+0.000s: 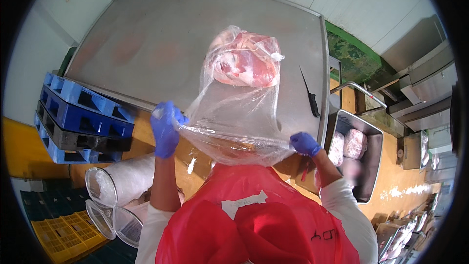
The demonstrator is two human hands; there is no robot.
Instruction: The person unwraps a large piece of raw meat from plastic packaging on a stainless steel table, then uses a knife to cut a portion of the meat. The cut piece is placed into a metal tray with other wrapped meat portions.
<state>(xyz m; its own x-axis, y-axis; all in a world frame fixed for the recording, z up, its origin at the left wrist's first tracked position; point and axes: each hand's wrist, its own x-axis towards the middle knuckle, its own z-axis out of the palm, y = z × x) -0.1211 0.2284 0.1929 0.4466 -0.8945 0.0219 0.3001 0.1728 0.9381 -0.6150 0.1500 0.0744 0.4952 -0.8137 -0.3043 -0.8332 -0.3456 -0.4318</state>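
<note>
A large piece of raw meat (pixel 246 66) lies inside a clear plastic bag (pixel 239 102) on the steel table. The bag's open end stretches toward me over the table's near edge. My left hand (pixel 167 128), in a blue glove, is closed on one side of the bag's mouth. My right hand (pixel 305 143), gloved the same way, grips the opposite side, so the plastic is spread wide between them. To the right of the meat rests a knife (pixel 311 97) with a black handle, its blade pointing away from me. Neither hand touches the meat.
The steel table (pixel 161 24) has a raised rim. A grey metal tub (pixel 373 166) with bagged meat stands at the right. On the left are stacked blue and black pallets (pixel 88 112), clear cylindrical bins (pixel 122 181) and a yellow crate (pixel 68 234). The floor (pixel 400 190) looks wet.
</note>
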